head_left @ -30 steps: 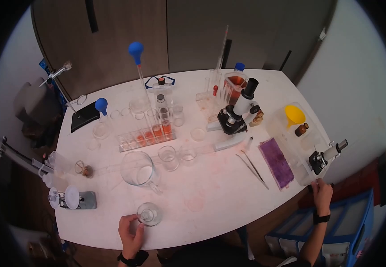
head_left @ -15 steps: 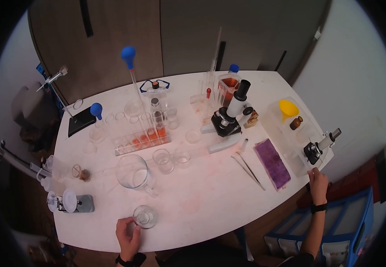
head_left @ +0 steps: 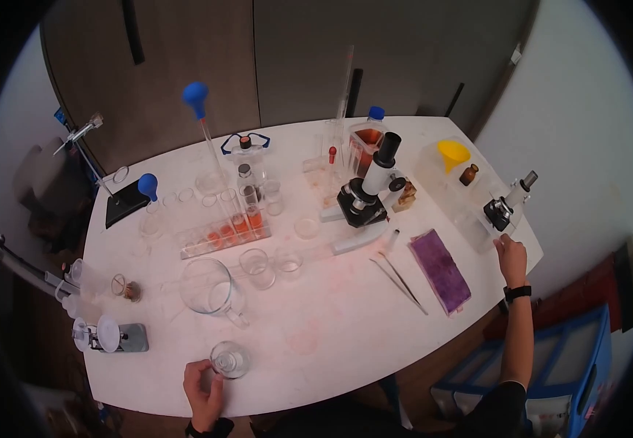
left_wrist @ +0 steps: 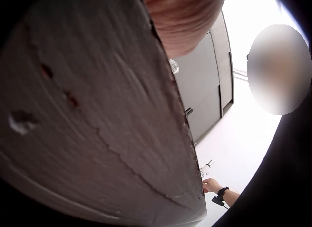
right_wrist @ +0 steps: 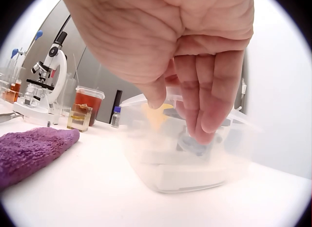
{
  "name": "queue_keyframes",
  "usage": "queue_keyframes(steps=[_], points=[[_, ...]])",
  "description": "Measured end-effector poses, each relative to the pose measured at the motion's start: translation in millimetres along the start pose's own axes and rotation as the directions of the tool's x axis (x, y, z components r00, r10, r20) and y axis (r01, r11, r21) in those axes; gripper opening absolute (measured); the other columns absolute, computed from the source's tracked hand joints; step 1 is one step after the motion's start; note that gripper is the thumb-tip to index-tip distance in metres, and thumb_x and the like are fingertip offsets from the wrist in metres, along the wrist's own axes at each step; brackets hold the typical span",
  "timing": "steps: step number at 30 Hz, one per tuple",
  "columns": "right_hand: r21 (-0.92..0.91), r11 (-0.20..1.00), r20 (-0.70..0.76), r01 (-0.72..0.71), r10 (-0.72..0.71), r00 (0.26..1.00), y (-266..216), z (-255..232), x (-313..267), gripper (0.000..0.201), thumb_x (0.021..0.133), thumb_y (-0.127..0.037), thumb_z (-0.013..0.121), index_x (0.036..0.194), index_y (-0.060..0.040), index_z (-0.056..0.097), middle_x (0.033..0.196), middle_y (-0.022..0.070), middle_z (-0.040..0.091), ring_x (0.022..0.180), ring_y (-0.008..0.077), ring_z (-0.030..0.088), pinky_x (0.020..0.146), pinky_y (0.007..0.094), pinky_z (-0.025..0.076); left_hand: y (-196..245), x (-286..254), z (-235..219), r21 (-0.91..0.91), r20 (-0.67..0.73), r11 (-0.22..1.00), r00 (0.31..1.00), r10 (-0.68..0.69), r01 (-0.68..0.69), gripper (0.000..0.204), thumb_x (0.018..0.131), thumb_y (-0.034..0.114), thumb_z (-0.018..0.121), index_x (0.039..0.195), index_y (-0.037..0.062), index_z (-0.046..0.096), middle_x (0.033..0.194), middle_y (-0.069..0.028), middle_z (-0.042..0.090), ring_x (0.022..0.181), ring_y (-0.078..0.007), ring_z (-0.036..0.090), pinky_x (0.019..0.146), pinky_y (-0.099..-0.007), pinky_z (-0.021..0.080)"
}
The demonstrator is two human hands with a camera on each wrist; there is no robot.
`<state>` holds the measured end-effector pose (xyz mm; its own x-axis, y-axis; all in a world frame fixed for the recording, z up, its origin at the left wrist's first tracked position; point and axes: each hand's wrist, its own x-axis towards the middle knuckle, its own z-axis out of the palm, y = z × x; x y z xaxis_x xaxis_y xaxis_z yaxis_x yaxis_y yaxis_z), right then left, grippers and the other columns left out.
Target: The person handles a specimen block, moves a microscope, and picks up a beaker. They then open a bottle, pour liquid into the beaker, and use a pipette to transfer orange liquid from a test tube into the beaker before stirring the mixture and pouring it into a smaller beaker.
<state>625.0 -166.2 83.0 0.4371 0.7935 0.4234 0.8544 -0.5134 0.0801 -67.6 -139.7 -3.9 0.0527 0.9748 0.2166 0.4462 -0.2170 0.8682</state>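
In the head view my left hand (head_left: 203, 390) rests at the table's front edge, thumb and fingers round the left side of a small clear glass vessel (head_left: 230, 359). The left wrist view shows part of this hand (left_wrist: 185, 22) beside the table's underside. At the right my right hand (head_left: 512, 261) grips the near end of a translucent plastic tub (head_left: 440, 191). Seen from the right wrist, the fingers of this hand (right_wrist: 180, 75) bend down over the rim of the tub (right_wrist: 185, 175). Inside are a yellow funnel (head_left: 453, 153), a brown bottle (head_left: 469, 174) and a small microscope (head_left: 503, 210).
A purple cloth (head_left: 440, 271) and tweezers (head_left: 403, 285) lie left of the tub. A larger microscope (head_left: 367, 193), a test tube rack (head_left: 225, 237) and a glass jug (head_left: 207, 286) stand across the table. At the left are a balance (head_left: 130, 337) and a black-based stand (head_left: 127, 201).
My right hand and the tub with its contents have moved toward the far side of the table, past the cloth. The left hand stays by the glass vessel. The head view has shifted slightly.
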Motion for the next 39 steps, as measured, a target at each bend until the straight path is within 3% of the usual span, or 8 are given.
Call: queue_keyframes(steps=[13, 19, 29, 30, 32, 34, 36, 39], points=[[-0.054, 0.994, -0.028, 0.093, -0.094, 0.995, -6, 57, 100, 0.023, 0.086, -0.023, 0.069, 0.081, -0.002, 0.063, 0.075, 0.0241, 0.065, 0.074, 0.0438, 0.064, 0.064, 0.0517, 0.052, 8, 4, 0, 0.011, -0.023, 1.0, 0.999, -0.025, 0.025, 0.023, 0.078, 0.007, 0.064, 0.099, -0.0016, 0.06, 0.094, -0.0137, 0.059, 0.089, -0.0273, 0.057, 0.082, -0.0344, 0.045], [-0.046, 0.998, -0.058, 0.048, -0.051, 0.997, -8, 69, 119, 0.024, 0.086, -0.025, 0.069, 0.079, -0.0023, 0.063, 0.076, 0.0232, 0.065, 0.074, 0.044, 0.064, 0.066, 0.0516, 0.052, 11, 6, 0, 0.036, -0.03, 0.999, 0.999, -0.017, 0.018, 0.024, 0.077, 0.007, 0.065, 0.099, -0.0013, 0.061, 0.093, -0.0137, 0.059, 0.087, -0.0279, 0.057, 0.08, -0.0349, 0.045], [-0.078, 0.997, 0.067, 0.0, 0.005, 0.998, -12, 58, 115, 0.028, 0.086, -0.028, 0.069, 0.105, -0.0074, 0.063, 0.092, 0.0218, 0.069, 0.083, 0.0419, 0.066, 0.074, 0.0507, 0.053, 11, 6, -5, 0.056, -0.022, 0.998, 0.999, 0.027, -0.026, 0.027, 0.076, 0.008, 0.067, 0.101, -0.0006, 0.062, 0.095, -0.0144, 0.061, 0.088, -0.0298, 0.058, 0.08, -0.036, 0.046], [-0.029, 0.997, 0.048, -0.073, 0.074, 0.996, -17, 53, 113, 0.028, 0.086, -0.028, 0.069, 0.105, -0.007, 0.064, 0.093, 0.023, 0.069, 0.084, 0.0416, 0.067, 0.073, 0.0501, 0.054, 11, 6, -7, 0.058, -0.01, 0.998, 0.999, 0.039, -0.038, 0.028, 0.076, 0.008, 0.068, 0.102, -0.0001, 0.062, 0.097, -0.0143, 0.062, 0.089, -0.0297, 0.058, 0.081, -0.0359, 0.046], [0.103, 0.992, -0.095, -0.077, 0.087, 0.992, -28, 39, 112, 0.027, 0.089, -0.029, 0.067, 0.1, -0.0042, 0.065, 0.073, 0.0173, 0.069, 0.073, 0.0381, 0.068, 0.066, 0.0469, 0.052, 9, 6, -10, 0.063, 0.002, 0.997, 0.998, 0.055, -0.055, 0.03, 0.076, 0.009, 0.069, 0.104, 0.0008, 0.063, 0.1, -0.014, 0.063, 0.091, -0.0295, 0.059, 0.081, -0.0359, 0.046], [0.488, 0.871, -0.1, -0.059, 0.122, 0.987, -38, 23, 112, 0.027, 0.092, -0.028, 0.064, 0.098, -0.0013, 0.064, 0.063, 0.0096, 0.065, 0.058, 0.0201, 0.065, 0.058, 0.0338, 0.05, 11, 5, -14, 0.019, 0.024, 1.0, 0.999, 0.024, -0.025, 0.032, 0.077, 0.009, 0.07, 0.107, 0.0014, 0.063, 0.102, -0.0138, 0.064, 0.092, -0.0295, 0.06, 0.083, -0.036, 0.046], [0.753, 0.658, -0.11, 0.016, 0.103, 0.989, -78, -10, 98, 0.026, 0.097, -0.024, 0.059, 0.099, 0.0019, 0.062, 0.07, 0.0054, 0.063, 0.064, 0.0102, 0.062, 0.057, 0.0241, 0.047, 17, 5, -22, -0.027, 0.078, 0.999, 0.997, -0.022, 0.024, 0.036, 0.079, 0.012, 0.071, 0.112, 0.0013, 0.063, 0.107, -0.0143, 0.065, 0.098, -0.0306, 0.061, 0.089, -0.0369, 0.047], [0.83, 0.553, -0.068, 0.075, -0.033, 0.997, -146, -63, 63, 0.023, 0.098, -0.021, 0.059, 0.102, 0.0012, 0.062, 0.073, 0.005, 0.064, 0.066, 0.0093, 0.061, 0.059, 0.023, 0.048, 32, 8, -33, -0.153, 0.152, 0.983, 0.985, -0.079, 0.102, 0.041, 0.082, 0.017, 0.072, 0.117, 0.0003, 0.06, 0.111, -0.0154, 0.065, 0.103, -0.0313, 0.061, 0.092, -0.0381, 0.047]])
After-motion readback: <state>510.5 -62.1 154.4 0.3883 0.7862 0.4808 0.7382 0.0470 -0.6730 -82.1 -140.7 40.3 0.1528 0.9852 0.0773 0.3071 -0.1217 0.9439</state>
